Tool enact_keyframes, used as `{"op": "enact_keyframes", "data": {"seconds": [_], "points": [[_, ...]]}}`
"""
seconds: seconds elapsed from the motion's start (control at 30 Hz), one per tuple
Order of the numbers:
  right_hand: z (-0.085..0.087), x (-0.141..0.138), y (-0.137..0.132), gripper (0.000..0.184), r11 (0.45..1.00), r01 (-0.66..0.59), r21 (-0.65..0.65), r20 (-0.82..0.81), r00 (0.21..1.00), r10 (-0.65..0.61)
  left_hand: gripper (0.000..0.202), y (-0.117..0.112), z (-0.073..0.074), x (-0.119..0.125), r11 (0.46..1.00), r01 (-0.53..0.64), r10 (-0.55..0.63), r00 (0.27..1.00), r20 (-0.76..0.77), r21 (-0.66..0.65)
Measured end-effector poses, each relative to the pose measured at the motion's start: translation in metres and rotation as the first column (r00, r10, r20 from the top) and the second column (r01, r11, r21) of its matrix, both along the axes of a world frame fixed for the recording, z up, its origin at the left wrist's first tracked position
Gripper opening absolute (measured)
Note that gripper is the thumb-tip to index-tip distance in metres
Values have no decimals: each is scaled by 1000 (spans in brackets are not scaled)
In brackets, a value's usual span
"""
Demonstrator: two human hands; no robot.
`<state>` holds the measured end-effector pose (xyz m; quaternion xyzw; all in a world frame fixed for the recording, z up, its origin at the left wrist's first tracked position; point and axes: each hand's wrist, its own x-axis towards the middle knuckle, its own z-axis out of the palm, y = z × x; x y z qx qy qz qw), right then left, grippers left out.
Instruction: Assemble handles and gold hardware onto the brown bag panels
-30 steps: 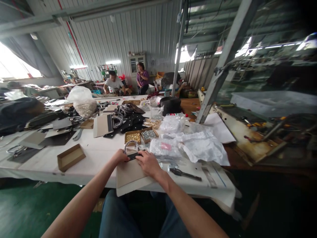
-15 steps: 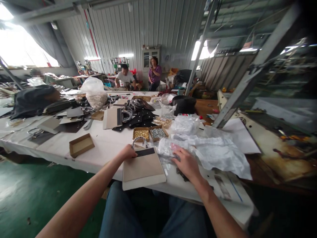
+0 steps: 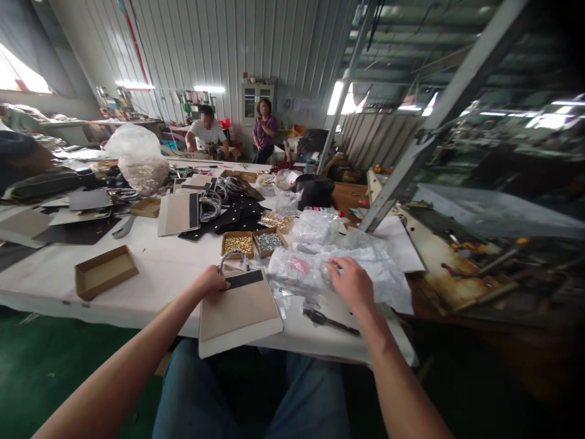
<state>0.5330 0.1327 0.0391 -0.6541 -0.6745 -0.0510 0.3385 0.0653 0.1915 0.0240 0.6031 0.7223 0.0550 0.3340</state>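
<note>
My left hand (image 3: 213, 281) grips the upper left edge of a beige board (image 3: 242, 311) with a dark strip near its top. A silvery curved loop (image 3: 233, 255) stands up from the board's top edge, beside my fingers. The board's lower edge sticks out past the table's front, above my knees. My right hand (image 3: 353, 283) is over the crumpled clear plastic, its fingers bent together at what looks like a clear plastic bag (image 3: 315, 279). A pink label (image 3: 300, 264) shows on the bag, left of the fingertips. Below lies a dark-handled tool (image 3: 329, 319).
Small boxes of gold rivets (image 3: 237, 245) and silver rivets (image 3: 269, 241) stand behind the board. An empty cardboard box (image 3: 106, 272) sits at left. More boards (image 3: 179, 213) and black pieces (image 3: 233, 214) are piled behind. A metal post (image 3: 402, 152) slants at right. Two people sit opposite.
My right hand has moved off the pink label to the right, uncovering it and the dark-handled tool. The left hand still holds the board. The view has turned rightward.
</note>
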Motion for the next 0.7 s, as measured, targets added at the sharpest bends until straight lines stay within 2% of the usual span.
{"op": "enact_keyframes", "data": {"seconds": [0.07, 0.1, 0.13, 0.2, 0.23, 0.27, 0.3, 0.4, 0.47, 0.57, 0.63, 0.7], "points": [[8, 40, -6, 31, 992, 72, -104, 109, 992, -60, 33, 0, -1, 0, 1000, 5, -5, 1000, 24, 1], [10, 58, -11, 34, 982, 70, -177, 170, 985, -39, 31, 0, -2, 0, 1000, 8, -8, 999, 34, 1], [10, 73, -17, 41, 967, 44, -249, 227, 974, 14, 30, 1, -2, -1, 1000, 10, -10, 999, 42, 0], [10, 93, -27, 71, 938, -33, -345, 326, 933, 153, 28, 2, -3, -1, 1000, 12, -12, 999, 50, -4], [11, 99, -30, 82, 930, -60, -363, 371, 906, 203, 28, 2, -4, -2, 1000, 11, -11, 999, 49, -6], [13, 102, -32, 85, 929, -71, -363, 412, 882, 228, 28, 3, -5, -2, 1000, 10, -10, 999, 46, -8], [17, 102, -32, 79, 934, -68, -350, 447, 865, 230, 28, 4, -6, -2, 1000, 8, -7, 999, 41, -11], [36, 100, -20, 34, 955, -27, -294, 505, 844, 179, 29, 6, -7, -1, 1000, 0, 0, 1000, 11, -14], [51, 98, -7, 12, 963, -8, -270, 516, 843, 152, 29, 5, -5, 1, 1000, -4, 4, 1000, -14, -9], [66, 99, 13, 11, 936, 6, -353, 437, 885, 159, 26, 3, -2, 4, 1000, 0, 0, 999, -45, -2], [71, 101, 25, 11, 904, 17, -428, 367, 917, 156, 22, 1, 0, 6, 1000, 7, -7, 998, -60, -3], [72, 102, 36, 10, 904, 43, -425, 344, 932, 117, 21, 1, 2, 8, 1000, 12, -12, 997, -80, -8]]}}
